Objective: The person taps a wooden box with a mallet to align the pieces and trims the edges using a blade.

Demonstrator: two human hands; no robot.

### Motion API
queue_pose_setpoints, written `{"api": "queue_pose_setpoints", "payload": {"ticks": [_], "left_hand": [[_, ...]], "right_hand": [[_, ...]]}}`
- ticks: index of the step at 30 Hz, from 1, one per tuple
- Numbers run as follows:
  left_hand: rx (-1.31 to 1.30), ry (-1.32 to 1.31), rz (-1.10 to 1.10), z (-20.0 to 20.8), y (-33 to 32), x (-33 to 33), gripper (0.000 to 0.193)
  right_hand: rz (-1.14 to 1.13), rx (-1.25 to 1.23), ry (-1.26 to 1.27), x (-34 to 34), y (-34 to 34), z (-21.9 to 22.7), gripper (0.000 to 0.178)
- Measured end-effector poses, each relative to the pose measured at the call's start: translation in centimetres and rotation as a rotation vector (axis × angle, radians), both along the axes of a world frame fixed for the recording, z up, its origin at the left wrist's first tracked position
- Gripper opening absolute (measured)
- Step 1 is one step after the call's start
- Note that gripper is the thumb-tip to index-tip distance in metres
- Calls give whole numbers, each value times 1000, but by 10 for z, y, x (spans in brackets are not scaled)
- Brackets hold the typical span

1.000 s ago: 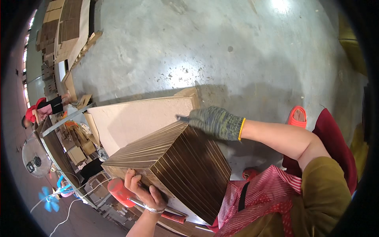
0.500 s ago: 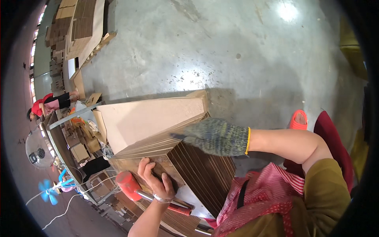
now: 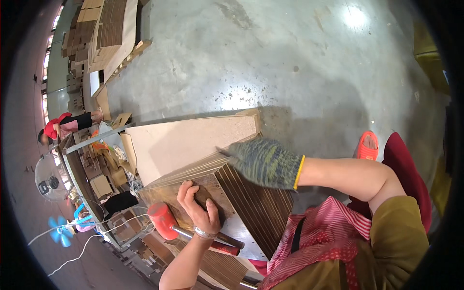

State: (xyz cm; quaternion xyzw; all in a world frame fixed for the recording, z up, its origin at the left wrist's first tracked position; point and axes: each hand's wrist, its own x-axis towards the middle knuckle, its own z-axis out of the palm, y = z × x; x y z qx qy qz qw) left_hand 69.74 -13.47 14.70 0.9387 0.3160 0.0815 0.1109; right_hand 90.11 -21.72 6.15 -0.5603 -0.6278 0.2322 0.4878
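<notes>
A stack of thin brown boards (image 3: 258,200) stands in front of me, with a worn wooden board (image 3: 169,192) along its left face. My left hand (image 3: 202,212) is bare, its fingers spread and slightly bent against that wooden board. A mallet with a red head (image 3: 163,221) lies just below this hand, its handle passing by my wrist. My right hand (image 3: 263,162), in a grey-green knitted glove with a yellow cuff, is at the boards' upper edges. Its fingertips are dark and blurred, so whether they hold anything is hidden.
A pale, flat panel (image 3: 193,140) lies beyond the stack. To the left are a metal-framed table (image 3: 96,140) with cardboard scraps, a blue fan (image 3: 60,232) and a white cable. Cardboard stacks (image 3: 108,34) and a person in red (image 3: 60,125) are farther off.
The view has shifted slightly. My left hand and the wooden board's corner now appear a little farther up and right, while the gloved fingertips stay near that corner.
</notes>
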Motion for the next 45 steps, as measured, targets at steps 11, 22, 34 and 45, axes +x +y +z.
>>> {"api": "queue_pose_setpoints", "payload": {"ticks": [11, 22, 34, 45], "left_hand": [[-9, 24, 29, -1, -1, -4, 42], [-71, 10, 17, -2, 3, -12, 43], [-61, 18, 4, -2, 4, -10, 47], [-55, -1, 55, -3, 2, -14, 55]], "right_hand": [[44, 365, 470, -10, -5, 21, 51], [27, -358, 452, 20, 3, -81, 56], [10, 150, 5, 5, 17, -54, 18], [153, -53, 233, 14, 12, -84, 37]]}}
